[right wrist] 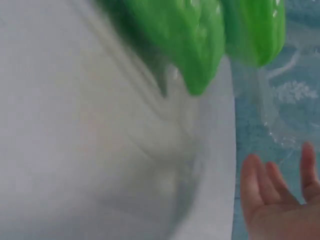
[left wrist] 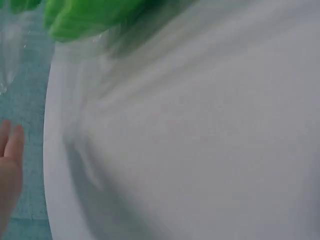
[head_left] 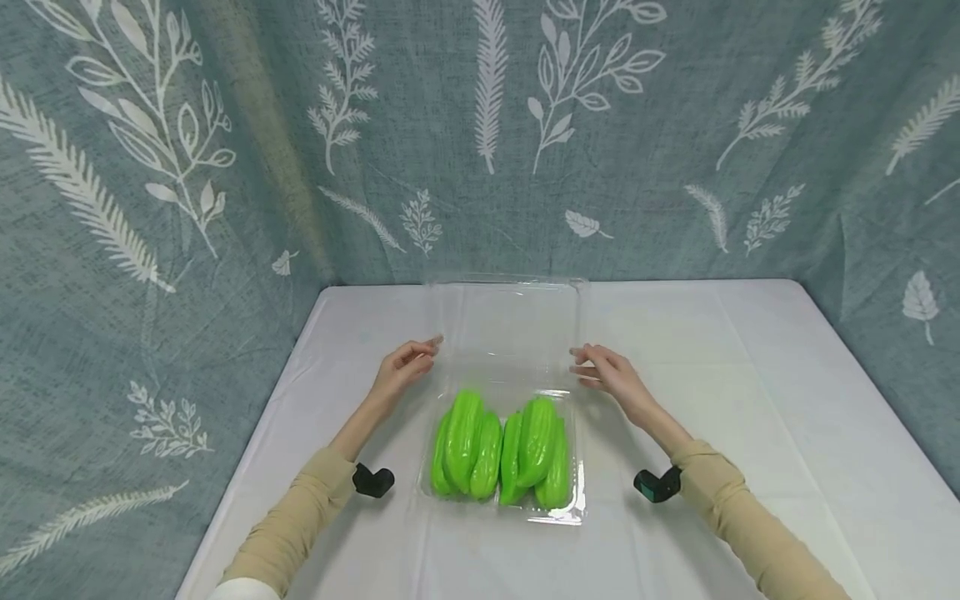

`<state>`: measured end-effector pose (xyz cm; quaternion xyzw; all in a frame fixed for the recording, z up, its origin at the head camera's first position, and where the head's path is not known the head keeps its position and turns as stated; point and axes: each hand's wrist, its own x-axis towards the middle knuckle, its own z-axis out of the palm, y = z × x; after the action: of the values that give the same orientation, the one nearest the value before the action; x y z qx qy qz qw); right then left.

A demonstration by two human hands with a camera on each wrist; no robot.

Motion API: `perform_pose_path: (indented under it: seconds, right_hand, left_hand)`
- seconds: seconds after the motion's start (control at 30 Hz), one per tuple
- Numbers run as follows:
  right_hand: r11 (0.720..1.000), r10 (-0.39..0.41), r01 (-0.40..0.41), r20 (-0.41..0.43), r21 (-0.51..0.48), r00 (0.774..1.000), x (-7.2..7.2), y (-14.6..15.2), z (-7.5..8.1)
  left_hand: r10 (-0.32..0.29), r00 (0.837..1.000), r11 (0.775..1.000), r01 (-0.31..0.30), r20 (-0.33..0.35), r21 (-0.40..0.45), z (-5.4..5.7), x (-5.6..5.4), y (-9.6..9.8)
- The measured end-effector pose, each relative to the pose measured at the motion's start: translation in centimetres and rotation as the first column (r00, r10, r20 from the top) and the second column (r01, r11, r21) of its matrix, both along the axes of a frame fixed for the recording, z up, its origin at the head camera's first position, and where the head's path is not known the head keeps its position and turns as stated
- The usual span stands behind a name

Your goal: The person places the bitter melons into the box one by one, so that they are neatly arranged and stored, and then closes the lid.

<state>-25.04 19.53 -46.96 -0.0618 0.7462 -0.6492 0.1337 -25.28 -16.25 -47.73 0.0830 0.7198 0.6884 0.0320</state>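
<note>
A clear plastic clamshell box (head_left: 579,479) sits on the table with its hinged lid (head_left: 517,325) raised at the far side. Inside the base lie two groups of glossy, bright green, ribbed, long vegetables (head_left: 467,442), also visible as a blurred green shape (left wrist: 90,17) in the left wrist view. My left hand (head_left: 405,371) is at the lid's left side, fingers loosely bent, fingertips right by its edge. Opposite it, my right hand (head_left: 611,379) has its fingers extended toward the lid's right edge. In the right wrist view, the fingers (right wrist: 252,182) are spread beside the transparent lid.
A white cloth covers the table (head_left: 720,375). Blue-green curtains (head_left: 450,150) with white leaf prints hang behind and at both sides. Dark camera mounts (head_left: 372,481) stick out inward from both wrists.
</note>
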Motion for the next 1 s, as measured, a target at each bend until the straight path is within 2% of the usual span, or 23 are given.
perform_pose_path:
  seconds: [0.07,0.13,0.23,0.3,0.4,0.5,0.63,0.73,0.8,0.87,0.97,1.0]
  right_hand:
    - [1.000,0.000,-0.001,-0.056,-0.015,0.998,0.2,-0.1,-0.2]
    - [0.999,0.001,-0.005,-0.111,-0.033,0.994,0.4,-0.3,-0.1]
    - [0.998,0.012,-0.022,-0.173,-0.058,0.985,0.6,-0.4,0.4]
    - [0.997,0.020,-0.033,-0.193,-0.065,0.981,0.6,-0.5,0.9]
    - [0.997,0.027,-0.039,-0.187,-0.061,0.982,0.8,-0.3,1.2]
    - [0.997,0.049,-0.059,-0.164,-0.052,0.985,1.3,-0.1,0.8]
    - [0.992,0.127,-0.126,-0.185,0.017,0.975,2.5,0.0,-0.6]
    - [0.984,0.172,-0.159,-0.224,0.076,0.959,3.4,-0.2,-1.6]
    - [0.984,0.176,-0.159,-0.241,0.085,0.954,3.9,-0.3,-2.1]
    - [0.986,0.159,-0.142,-0.252,0.084,0.955,4.1,-0.3,-2.3]
    - [0.991,0.130,-0.114,-0.265,0.074,0.956,4.2,-0.4,-2.4]
    - [0.991,0.124,-0.108,-0.269,0.074,0.955,4.1,-0.4,-2.4]
  left_hand:
    - [-0.034,0.997,0.999,0.035,-0.062,0.004,-0.4,0.2,0.2]
    - [-0.036,0.992,0.999,0.037,-0.125,0.006,-0.6,0.3,0.6]
    - [0.020,0.985,1.000,-0.019,-0.172,0.010,-0.5,0.1,1.2]
    - [0.083,0.980,0.997,-0.083,-0.180,0.009,-0.3,-0.1,1.6]
    - [0.171,0.970,0.985,-0.173,-0.170,0.004,-0.2,-0.3,2.0]
    - [0.191,0.968,0.979,-0.201,-0.163,-0.043,-0.4,-0.1,2.0]
    - [0.094,0.981,0.991,-0.108,-0.168,-0.076,-1.1,0.2,1.1]
    - [0.007,0.993,0.998,-0.015,-0.121,-0.066,-1.5,0.4,0.2]
    - [-0.042,0.998,0.998,0.040,-0.055,-0.049,-1.4,0.6,-0.2]
    - [-0.093,0.995,0.995,0.094,0.024,-0.016,-1.0,0.9,-0.3]
    - [-0.136,0.980,0.991,0.136,0.146,0.009,-0.2,1.6,0.3]
    - [-0.141,0.974,0.989,0.144,0.180,-0.007,0.0,1.8,0.6]
